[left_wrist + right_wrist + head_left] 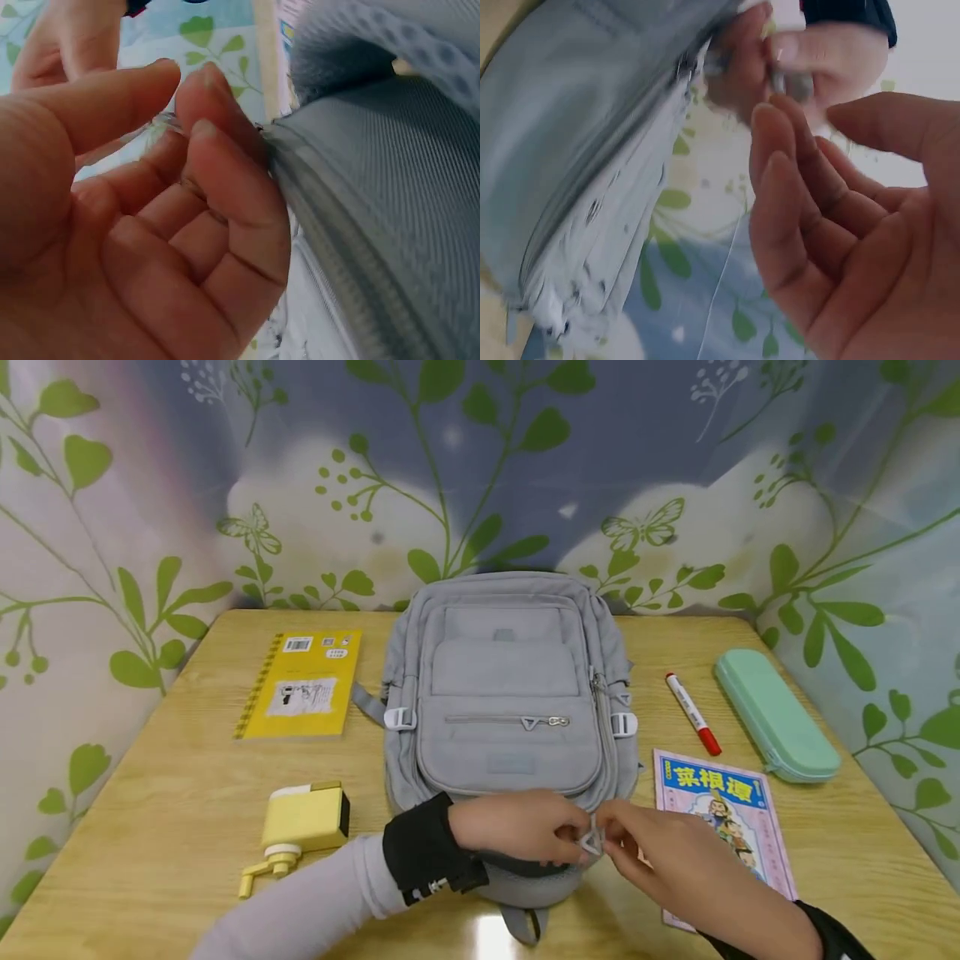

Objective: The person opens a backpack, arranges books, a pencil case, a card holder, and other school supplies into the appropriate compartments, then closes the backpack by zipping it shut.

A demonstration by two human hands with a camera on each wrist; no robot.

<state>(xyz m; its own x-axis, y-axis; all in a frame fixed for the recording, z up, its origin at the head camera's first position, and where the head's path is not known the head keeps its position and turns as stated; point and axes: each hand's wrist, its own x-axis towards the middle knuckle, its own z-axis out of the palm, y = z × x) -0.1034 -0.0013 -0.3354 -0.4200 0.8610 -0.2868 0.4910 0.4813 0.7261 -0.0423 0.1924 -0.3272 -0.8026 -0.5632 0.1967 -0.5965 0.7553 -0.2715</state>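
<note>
A grey backpack (pixel 502 668) lies on the table with its bottom toward me. At its near right corner, my left hand (pixel 521 827) pinches a triangular zipper pull (pixel 591 841) between thumb and fingers. The zipper track (pixel 352 255) runs along the bag's edge beside that hand in the left wrist view. My right hand (pixel 660 843) is just right of the pull, its fingertips close to the left hand's. In the right wrist view, the right thumb (pixel 877 124) stands apart from loosely bent fingers (pixel 780 202), with nothing visible between them.
On the left lie a yellow spiral notebook (pixel 303 689) and a yellow device with a crank (pixel 303 820). To the right are a red-capped marker (pixel 692 712), a mint green case (pixel 776 714) and a pink comic booklet (pixel 765 852), partly under my right hand. Patterned cloth (pixel 480 468) hangs behind.
</note>
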